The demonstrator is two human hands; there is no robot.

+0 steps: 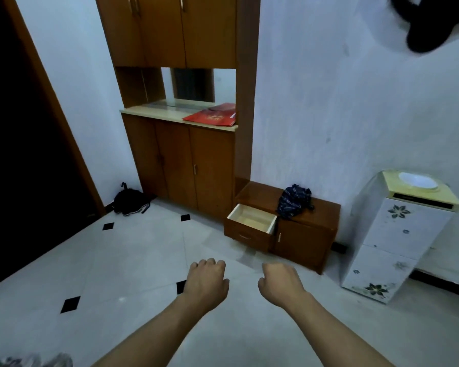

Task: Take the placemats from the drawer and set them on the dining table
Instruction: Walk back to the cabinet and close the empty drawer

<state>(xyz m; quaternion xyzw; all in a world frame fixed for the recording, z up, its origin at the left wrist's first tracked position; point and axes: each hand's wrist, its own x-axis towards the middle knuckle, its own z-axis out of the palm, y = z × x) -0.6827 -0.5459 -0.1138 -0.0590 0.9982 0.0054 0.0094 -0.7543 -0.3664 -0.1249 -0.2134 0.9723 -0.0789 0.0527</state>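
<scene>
A single wide-angle view comes from the person's head, looking forward and steeply down across a tiled floor (133, 260) toward a corner of the room. Both forearms reach in from the bottom edge, so the left hand (206, 283) and right hand (281, 283) sit nearest the lens. A low cabinet with its open drawer (251, 223) lies farther off, right of centre, against the wall. Straight lines bow toward the frame edges
</scene>
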